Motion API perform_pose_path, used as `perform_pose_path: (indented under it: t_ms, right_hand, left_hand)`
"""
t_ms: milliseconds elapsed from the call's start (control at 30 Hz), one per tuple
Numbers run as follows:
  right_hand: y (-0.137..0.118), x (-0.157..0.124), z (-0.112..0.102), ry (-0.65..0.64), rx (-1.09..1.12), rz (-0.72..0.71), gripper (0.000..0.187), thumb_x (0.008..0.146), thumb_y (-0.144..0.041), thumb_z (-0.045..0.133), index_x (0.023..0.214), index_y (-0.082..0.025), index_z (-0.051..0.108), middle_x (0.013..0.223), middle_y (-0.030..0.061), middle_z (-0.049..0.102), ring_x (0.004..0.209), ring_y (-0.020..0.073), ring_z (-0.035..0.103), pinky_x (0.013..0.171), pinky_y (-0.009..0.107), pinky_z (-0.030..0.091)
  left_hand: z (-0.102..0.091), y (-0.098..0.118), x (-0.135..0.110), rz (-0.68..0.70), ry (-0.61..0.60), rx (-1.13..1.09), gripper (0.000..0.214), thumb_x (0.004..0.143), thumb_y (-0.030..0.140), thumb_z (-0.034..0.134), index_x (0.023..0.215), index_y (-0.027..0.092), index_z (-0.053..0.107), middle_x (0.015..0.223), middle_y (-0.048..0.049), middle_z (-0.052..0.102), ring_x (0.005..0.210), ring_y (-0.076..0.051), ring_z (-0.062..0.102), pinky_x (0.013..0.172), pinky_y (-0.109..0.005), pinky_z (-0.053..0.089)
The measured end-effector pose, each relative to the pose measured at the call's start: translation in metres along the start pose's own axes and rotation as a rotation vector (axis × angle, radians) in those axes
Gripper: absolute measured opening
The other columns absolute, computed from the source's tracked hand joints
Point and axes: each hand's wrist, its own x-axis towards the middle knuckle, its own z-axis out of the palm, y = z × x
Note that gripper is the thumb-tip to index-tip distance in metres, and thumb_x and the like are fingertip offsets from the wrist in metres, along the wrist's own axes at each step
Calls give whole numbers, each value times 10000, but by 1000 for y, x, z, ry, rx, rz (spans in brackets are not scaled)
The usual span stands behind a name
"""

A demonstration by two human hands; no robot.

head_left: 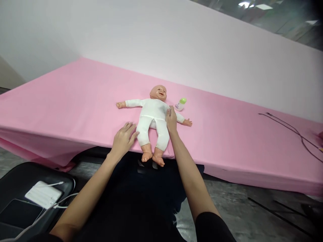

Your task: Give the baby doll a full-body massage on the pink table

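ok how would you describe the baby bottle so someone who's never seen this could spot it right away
On the pink-covered table, find the baby doll in a white suit, lying on its back. Beside its head, just above the person's right hand, is a small baby bottle, set apart from the doll by its green top.

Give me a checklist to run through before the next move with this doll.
1. Baby doll lying face up on the pink sheet: ok.
2. Right hand on the white bodysuit: ok.
3. Left hand touching the doll's leg: cannot tell, it is right beside it.
4. Doll's feet well inside the sheet's edge: not ok, they reach it.
5. Feeding bottle clear of the doll's arm: cannot tell, they are very close.
6. Dark cable away from the doll: ok.
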Motion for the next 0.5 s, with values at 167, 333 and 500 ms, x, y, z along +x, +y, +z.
perform_pose_path:
  t_ms: [167, 333, 500]
  right_hand:
    - [-1, 1, 1, -8, -35, 9, 905, 983, -781, 195, 1536, -100, 416, 1593, 125, 457, 1470, 269, 375, 1259, 425, 225]
    - [-1, 2, 1, -46, -88, 16, 962, 957, -807, 98, 1548, -98, 368, 1601, 113, 444, 1445, 235, 371, 1239, 406, 242]
    - [-4, -3, -4, -74, -115, 6, 1005, 933, -806, 17, 1549, -73, 325, 1593, 99, 455, 1437, 194, 345, 1228, 374, 242]
  left_hand:
    - [5, -4, -1, 28, 96, 26, 504, 1066, 395, 362, 1479, 170, 542, 1551, -140, 521, 1518, -339, 353, 1211, -538, 343]
    - [8, 0, 0, 20, 134, 76, 561, 1072, 410, 329, 1536, 123, 459, 1601, -167, 446, 1559, -345, 249, 1239, -548, 276]
    - [11, 3, -1, 59, 152, 89, 568, 1069, 429, 338, 1560, 157, 427, 1621, -146, 423, 1569, -333, 220, 1244, -544, 266]
